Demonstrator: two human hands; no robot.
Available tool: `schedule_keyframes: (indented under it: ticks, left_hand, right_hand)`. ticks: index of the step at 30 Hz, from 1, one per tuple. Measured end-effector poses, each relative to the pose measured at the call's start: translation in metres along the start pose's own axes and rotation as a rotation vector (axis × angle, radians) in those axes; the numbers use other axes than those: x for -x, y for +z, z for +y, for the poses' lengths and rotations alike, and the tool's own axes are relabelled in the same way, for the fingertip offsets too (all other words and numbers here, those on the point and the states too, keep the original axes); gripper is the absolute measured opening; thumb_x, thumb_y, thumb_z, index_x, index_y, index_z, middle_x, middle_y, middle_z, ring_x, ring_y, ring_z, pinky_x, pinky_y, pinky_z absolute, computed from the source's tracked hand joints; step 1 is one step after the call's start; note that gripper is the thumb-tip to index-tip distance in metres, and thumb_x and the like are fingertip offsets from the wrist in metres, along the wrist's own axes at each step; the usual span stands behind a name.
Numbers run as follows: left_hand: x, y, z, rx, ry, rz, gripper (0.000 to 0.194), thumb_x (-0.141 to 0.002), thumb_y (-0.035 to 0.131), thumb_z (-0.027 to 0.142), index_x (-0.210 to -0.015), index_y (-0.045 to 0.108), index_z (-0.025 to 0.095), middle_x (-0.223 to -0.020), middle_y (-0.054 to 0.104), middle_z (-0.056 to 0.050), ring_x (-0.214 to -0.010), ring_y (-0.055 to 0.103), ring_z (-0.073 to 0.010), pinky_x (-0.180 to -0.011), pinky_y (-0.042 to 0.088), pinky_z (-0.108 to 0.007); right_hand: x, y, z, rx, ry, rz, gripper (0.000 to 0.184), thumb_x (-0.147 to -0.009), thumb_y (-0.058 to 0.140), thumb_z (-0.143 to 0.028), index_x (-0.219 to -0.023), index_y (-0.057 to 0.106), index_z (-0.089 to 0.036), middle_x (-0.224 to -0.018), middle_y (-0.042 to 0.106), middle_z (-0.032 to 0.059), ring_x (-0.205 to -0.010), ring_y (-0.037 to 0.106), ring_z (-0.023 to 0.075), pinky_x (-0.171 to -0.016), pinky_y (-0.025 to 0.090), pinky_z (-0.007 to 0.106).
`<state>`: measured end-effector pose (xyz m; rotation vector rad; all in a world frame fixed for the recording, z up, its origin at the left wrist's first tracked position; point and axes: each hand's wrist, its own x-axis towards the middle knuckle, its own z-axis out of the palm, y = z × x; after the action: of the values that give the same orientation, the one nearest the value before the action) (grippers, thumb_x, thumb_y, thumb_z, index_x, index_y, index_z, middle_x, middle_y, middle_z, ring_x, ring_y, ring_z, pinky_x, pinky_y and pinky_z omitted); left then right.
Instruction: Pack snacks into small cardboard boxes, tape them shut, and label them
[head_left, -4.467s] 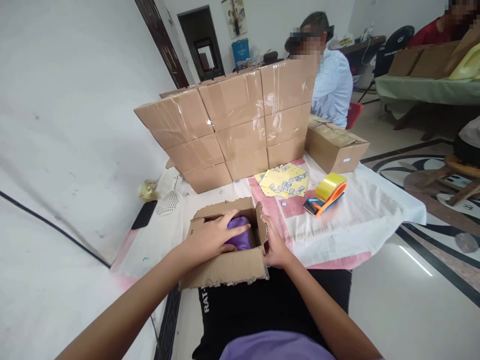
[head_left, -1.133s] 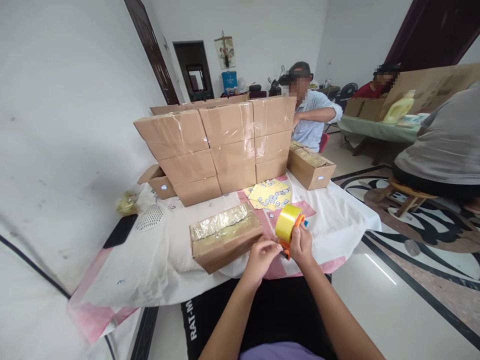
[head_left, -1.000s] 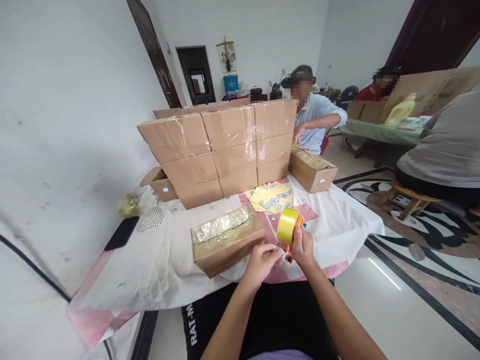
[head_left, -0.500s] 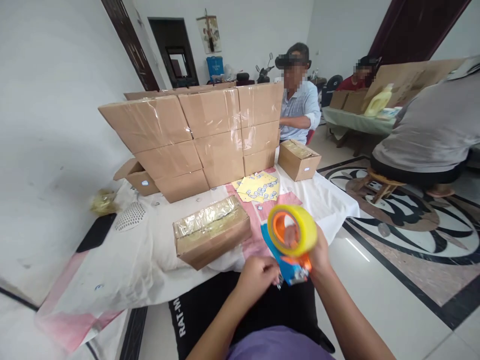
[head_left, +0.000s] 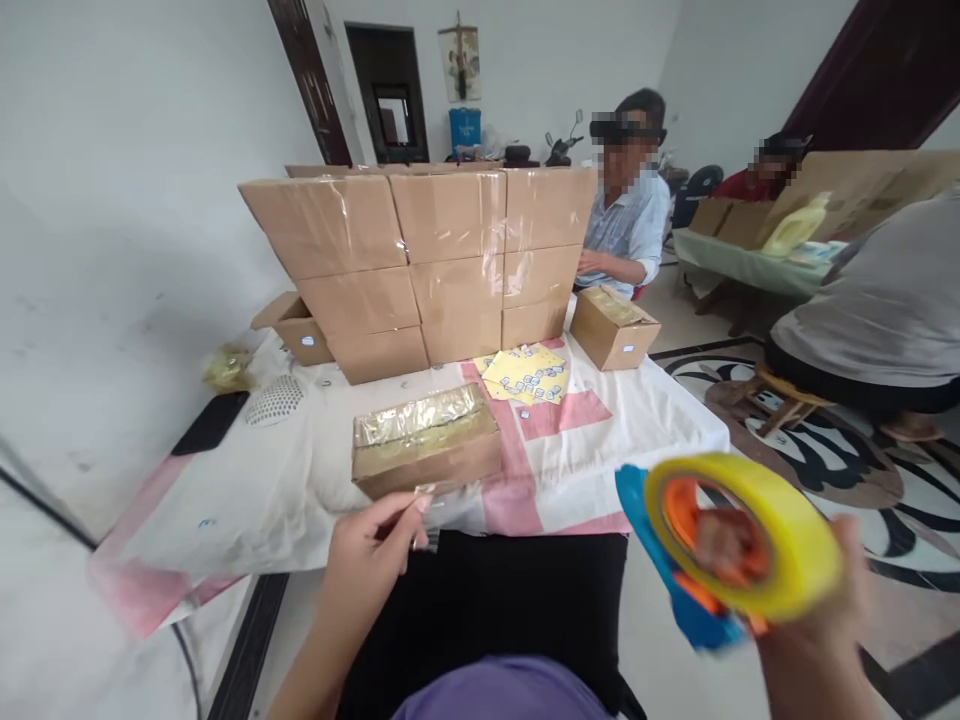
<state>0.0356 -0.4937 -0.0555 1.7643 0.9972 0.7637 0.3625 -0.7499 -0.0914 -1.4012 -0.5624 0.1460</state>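
My right hand (head_left: 814, 610) is closed around a tape dispenser (head_left: 671, 570), orange and blue, which carries a large roll of yellow tape (head_left: 795, 540). Both are somewhat blurred at the lower right. Between the thumb and fingers of my left hand (head_left: 375, 550) I pinch the end of a clear strip of tape (head_left: 450, 497). The strip runs rightward toward the dispenser, though its middle is hard to see. Just beyond my left hand a closed cardboard box (head_left: 427, 455) lies on the cloth, its top covered with shiny tape.
A wall of stacked cardboard boxes (head_left: 457, 270) rises across the table. Yellow sheets of stickers (head_left: 529, 375), another taped box (head_left: 615, 330), an open box (head_left: 296, 325), and a black phone (head_left: 210, 423) lie around. A person (head_left: 626, 220) sits behind the wall; another (head_left: 877, 290) sits at right.
Earlier my hands were at an open box with a purple item inside; now a taped-shut box is there. My hands have since spread apart, drawing out tape, the dispenser swinging right.
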Motion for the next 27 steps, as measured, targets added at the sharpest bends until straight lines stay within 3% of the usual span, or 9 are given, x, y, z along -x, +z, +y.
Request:
schedule_keyframes:
  ticks: [3,5,8,12,15,18,19,22,27]
  left_hand:
    - [-0.005,0.007,0.007,0.165,-0.022,0.051,0.036,-0.085,0.07,0.051,-0.081,0.076,0.016,-0.052,0.055,0.004,-0.041,0.04,-0.0071,-0.045,0.035,-0.021]
    - [-0.015,0.01,0.007,0.277,-0.026,0.086,0.037,-0.083,0.072,0.052,-0.082,0.077,0.015,-0.054,0.056,0.004,-0.041,0.038,-0.0057,-0.042,0.031,-0.02]
    - [-0.029,0.008,0.007,0.371,-0.043,0.133,0.038,-0.081,0.075,0.051,-0.086,0.077,0.014,-0.055,0.058,0.003,-0.04,0.038,-0.0047,-0.04,0.028,-0.019]
    - [-0.039,0.004,0.009,0.423,-0.052,0.168,0.039,-0.08,0.075,0.05,-0.089,0.078,0.013,-0.052,0.058,0.003,-0.037,0.037,-0.0046,-0.038,0.028,-0.019]
    - [-0.042,0.003,0.01,0.42,-0.057,0.171,0.036,-0.082,0.074,0.048,-0.091,0.078,0.014,-0.052,0.059,0.003,-0.037,0.038,-0.0043,-0.038,0.03,-0.019]
    - [-0.045,0.004,0.009,0.413,-0.054,0.162,0.033,-0.084,0.073,0.046,-0.092,0.079,0.014,-0.052,0.06,0.003,-0.037,0.038,-0.0044,-0.039,0.032,-0.019]
    - [-0.045,0.006,0.008,0.412,-0.053,0.153,0.032,-0.084,0.072,0.045,-0.092,0.079,0.015,-0.052,0.06,0.003,-0.037,0.038,-0.0048,-0.039,0.032,-0.019]
    - [-0.043,0.012,0.005,0.399,-0.047,0.11,0.031,-0.086,0.072,0.045,-0.09,0.079,0.015,-0.053,0.061,0.003,-0.039,0.041,-0.0055,-0.038,0.032,-0.019]
    - [-0.035,0.019,-0.003,0.425,-0.044,0.065,0.034,-0.084,0.073,0.049,-0.087,0.078,0.015,-0.052,0.061,0.003,-0.038,0.04,-0.0054,-0.037,0.03,-0.019]
  right_hand:
    - [-0.06,0.043,0.025,-0.071,0.095,0.066,0.069,-0.074,0.049,-0.091,-0.068,0.064,-0.023,-0.061,0.061,0.0089,-0.066,0.068,0.0319,-0.057,0.057,0.045]
    - [-0.105,0.082,0.045,-0.061,0.103,0.07,0.061,-0.066,0.069,-0.081,-0.066,0.059,-0.021,-0.06,0.06,0.0057,-0.059,0.064,0.0256,-0.055,0.056,0.04]
    - [-0.153,0.129,0.07,0.03,0.135,0.076,0.06,-0.062,0.072,-0.078,-0.072,0.058,-0.02,-0.063,0.062,0.0052,-0.06,0.063,0.0231,-0.055,0.054,0.036]
    - [-0.175,0.14,0.088,0.16,0.198,0.04,0.059,-0.069,0.064,-0.076,-0.078,0.06,-0.018,-0.071,0.067,0.0104,-0.069,0.067,0.0278,-0.063,0.057,0.04]
    - [-0.172,0.128,0.078,0.35,0.234,0.097,0.055,-0.065,0.075,-0.066,-0.084,0.064,-0.017,-0.088,0.07,0.017,-0.094,0.066,0.0379,-0.079,0.055,0.05]
    - [-0.146,0.134,0.039,0.621,-0.034,0.16,0.063,-0.068,0.078,-0.061,-0.111,0.065,-0.017,-0.117,0.065,0.0191,-0.119,0.055,0.0421,-0.098,0.045,0.059]
    - [-0.131,0.143,0.021,0.677,-0.22,0.086,0.059,-0.075,0.074,-0.06,-0.116,0.066,-0.018,-0.12,0.064,0.0182,-0.119,0.055,0.0402,-0.1,0.044,0.058]
    - [-0.078,0.186,-0.036,0.477,-0.602,-0.428,0.031,-0.09,0.069,-0.051,-0.106,0.074,-0.026,-0.118,0.064,0.0106,-0.111,0.061,0.0314,-0.102,0.042,0.051]
    - [-0.024,0.25,-0.09,0.554,-0.867,-0.764,0.007,-0.093,0.073,-0.034,-0.096,0.076,-0.029,-0.129,0.062,0.0073,-0.12,0.051,0.033,-0.1,0.032,0.053]
